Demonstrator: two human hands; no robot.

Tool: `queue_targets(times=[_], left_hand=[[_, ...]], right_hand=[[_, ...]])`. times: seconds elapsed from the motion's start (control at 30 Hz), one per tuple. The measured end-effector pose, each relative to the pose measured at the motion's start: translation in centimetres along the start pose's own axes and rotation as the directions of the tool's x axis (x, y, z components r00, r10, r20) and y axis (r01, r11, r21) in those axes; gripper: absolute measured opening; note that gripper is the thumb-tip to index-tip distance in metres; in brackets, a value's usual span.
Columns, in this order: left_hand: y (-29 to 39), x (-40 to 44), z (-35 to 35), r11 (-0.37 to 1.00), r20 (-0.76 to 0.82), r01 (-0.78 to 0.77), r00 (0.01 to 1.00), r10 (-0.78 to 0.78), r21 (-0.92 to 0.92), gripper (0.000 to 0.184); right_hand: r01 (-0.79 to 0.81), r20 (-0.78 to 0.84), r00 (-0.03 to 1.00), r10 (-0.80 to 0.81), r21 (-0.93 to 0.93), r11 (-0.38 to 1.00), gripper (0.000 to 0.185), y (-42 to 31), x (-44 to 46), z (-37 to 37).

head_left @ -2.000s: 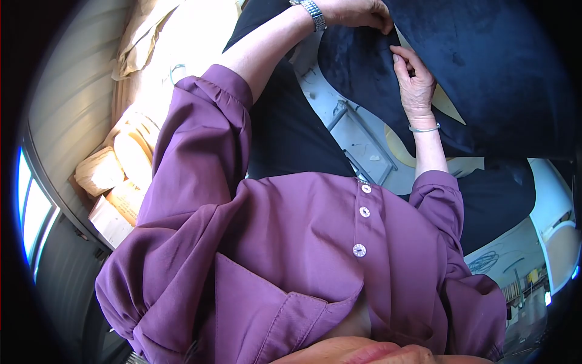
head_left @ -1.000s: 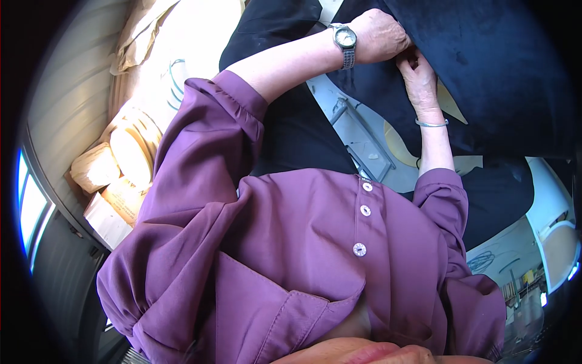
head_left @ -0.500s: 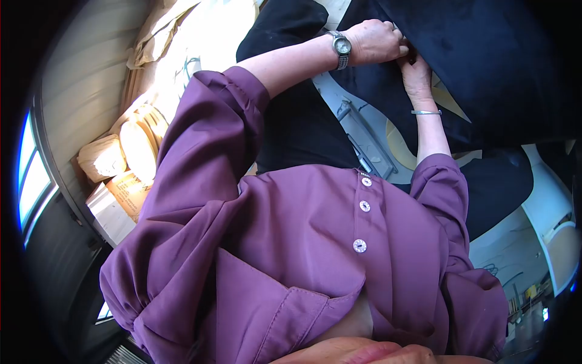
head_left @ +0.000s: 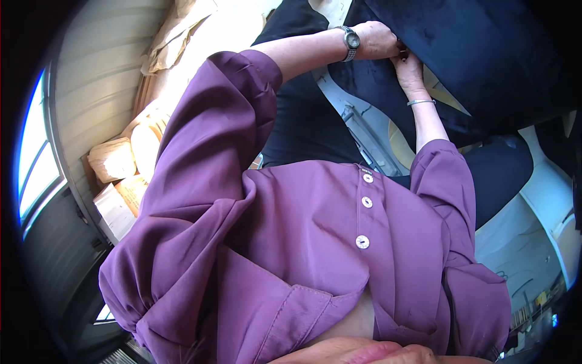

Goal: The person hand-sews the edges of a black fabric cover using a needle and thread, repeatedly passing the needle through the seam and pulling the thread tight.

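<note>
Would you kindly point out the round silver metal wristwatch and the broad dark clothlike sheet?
Round silver metal wristwatch [head_left: 352, 40], head view, on its dial.
Broad dark clothlike sheet [head_left: 485, 60], head view, on its open middle.

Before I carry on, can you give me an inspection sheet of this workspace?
Surface: pale surface low on the right, partly hidden by a dark-trousered leg.
Job's things: dark sheet material at the hands; a pale yellow patch shows beside its edge.
Clutter: printed carton and a wrapped bundle, stacked on the left.
Hands: left hand, with a watch, and right hand meet at the material; what the fingertips grip is hidden.
Cables: nothing seen that is clearly a cable.
Surroundings: ribbed wall and bright window on the left; strong glare near the top.
</note>
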State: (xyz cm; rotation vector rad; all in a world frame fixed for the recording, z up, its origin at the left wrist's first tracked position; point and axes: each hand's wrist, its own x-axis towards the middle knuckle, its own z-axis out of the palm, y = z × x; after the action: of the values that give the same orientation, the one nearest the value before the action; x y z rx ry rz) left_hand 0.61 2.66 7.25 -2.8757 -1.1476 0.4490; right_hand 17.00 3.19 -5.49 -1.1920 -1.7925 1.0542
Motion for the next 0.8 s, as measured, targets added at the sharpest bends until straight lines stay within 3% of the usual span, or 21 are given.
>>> queue_targets(times=[0.13, 0.23, 0.33, 0.47, 0.5, 0.6, 0.7, 0.73, 0.8], left_hand=[[0.0, 0.4, -0.2, 0.996, 0.028, -0.067, 0.997, 0.066, 0.064, 0.025], [-0.5, -0.3, -1.3, 0.994, -0.017, -0.087, 0.996, 0.086, -0.064, 0.033], [-2.1, -1.4, 0.6, 0.963, -0.134, 0.035, 0.988, -0.073, -0.268, 0.04], [-1.6, -2.4, 3.9, 0.945, -0.237, 0.177, 0.94, -0.244, -0.274, 0.043], [-1.1, -2.4, 3.8, 0.946, -0.202, 0.204, 0.945, -0.257, -0.252, 0.043], [-0.7, -1.8, 2.5, 0.98, -0.166, 0.13, 0.974, -0.155, -0.152, 0.039], [-0.2, -0.3, 0.8, 0.998, -0.036, 0.033, 0.999, -0.034, -0.044, 0.033], [0.0, 0.0, 0.2, 1.0, 0.023, -0.002, 1.0, 0.002, -0.03, 0.032], [-0.6, 0.5, 0.7, 0.997, -0.032, -0.07, 0.997, 0.069, -0.024, 0.031]], right_hand=[[0.01, -0.005, 1.0, -0.011, -0.041, 0.999, 0.027, 0.1, 0.0, -0.1], [0.015, -0.008, 1.0, -0.015, -0.017, 1.0, 0.026, -0.5, 0.0, -0.2], [0.064, -0.056, 0.997, -0.062, 0.035, 0.997, 0.025, -0.3, 0.0, 0.2], [0.002, 0.054, 0.999, -0.005, 0.059, 0.998, 0.027, -0.4, -0.2, -0.2], [-0.011, 0.076, 0.997, 0.007, 0.061, 0.998, 0.027, -0.5, -0.2, -0.4], [-0.104, 0.082, 0.991, 0.104, -0.008, 0.995, 0.028, -0.8, -0.1, -0.5], [0.07, -0.068, 0.995, -0.072, -0.035, 0.997, 0.033, -0.3, -0.1, 0.0], [0.015, -0.042, 0.999, -0.016, -0.014, 1.0, 0.034, 0.1, -0.1, 0.0], [-0.093, 0.015, 0.996, 0.093, 0.026, 0.995, 0.037, 0.5, 0.0, -0.2]])
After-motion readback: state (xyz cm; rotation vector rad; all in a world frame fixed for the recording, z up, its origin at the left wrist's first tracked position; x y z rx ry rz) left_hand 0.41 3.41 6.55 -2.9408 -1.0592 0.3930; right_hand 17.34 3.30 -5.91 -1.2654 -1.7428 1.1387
